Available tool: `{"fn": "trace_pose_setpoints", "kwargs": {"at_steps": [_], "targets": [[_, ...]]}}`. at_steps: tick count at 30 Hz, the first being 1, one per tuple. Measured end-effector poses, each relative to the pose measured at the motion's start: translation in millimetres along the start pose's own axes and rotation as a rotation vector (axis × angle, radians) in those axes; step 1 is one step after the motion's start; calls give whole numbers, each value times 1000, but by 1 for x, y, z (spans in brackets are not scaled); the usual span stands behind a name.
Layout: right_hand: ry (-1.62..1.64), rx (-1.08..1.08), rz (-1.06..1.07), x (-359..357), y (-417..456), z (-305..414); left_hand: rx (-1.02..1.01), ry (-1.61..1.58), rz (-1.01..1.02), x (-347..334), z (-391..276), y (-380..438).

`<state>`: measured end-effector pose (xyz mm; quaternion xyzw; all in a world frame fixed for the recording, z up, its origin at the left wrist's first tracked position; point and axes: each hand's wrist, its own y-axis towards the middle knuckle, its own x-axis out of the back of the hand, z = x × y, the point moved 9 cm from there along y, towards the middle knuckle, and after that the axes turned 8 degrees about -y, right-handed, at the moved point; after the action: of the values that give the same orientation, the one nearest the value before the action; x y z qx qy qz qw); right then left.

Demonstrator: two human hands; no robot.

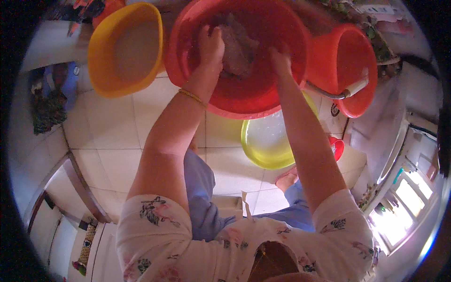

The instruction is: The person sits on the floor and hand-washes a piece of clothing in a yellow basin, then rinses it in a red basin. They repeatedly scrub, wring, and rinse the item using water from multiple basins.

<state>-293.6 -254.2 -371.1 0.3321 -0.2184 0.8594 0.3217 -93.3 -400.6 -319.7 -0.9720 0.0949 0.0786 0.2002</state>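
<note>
Both of my hands reach into a large red plastic basin. A wet, dark greyish bundle, apparently cloth, lies in it between them. My left hand is at the bundle's left side with its fingers curled; the fingertips are partly hidden, and whether they grip it cannot be told. To the right of the bundle, my right hand is blurred, low inside the basin, with a gap between it and the bundle. How its fingers are held is unclear.
A yellow tub of cloudy liquid stands left. At the right is a red bucket with a hose and pale nozzle at its rim. A yellow-green basin sits on the tiled floor near my foot, with a small red container beside it.
</note>
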Motion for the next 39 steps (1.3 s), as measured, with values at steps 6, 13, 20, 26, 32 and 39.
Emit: {"fn": "trace_pose_setpoints", "kwargs": {"at_steps": [6,13,20,26,32,39], "targets": [[-233,2,29,-71,-74,118,380,64,-152,52,98,3],[-310,-84,40,-51,-27,20,554,-202,-39,18,106,-2],[-421,-678,71,-23,-38,-16,631,-375,-6,13,143,11],[-666,-148,192,-32,-37,52,595,-387,15,19,161,23],[167,368,-71,41,-115,171,669,-735,225,-25,86,-27],[-344,566,-330,44,-162,241,770,-906,635,-54,-22,-103]]}}
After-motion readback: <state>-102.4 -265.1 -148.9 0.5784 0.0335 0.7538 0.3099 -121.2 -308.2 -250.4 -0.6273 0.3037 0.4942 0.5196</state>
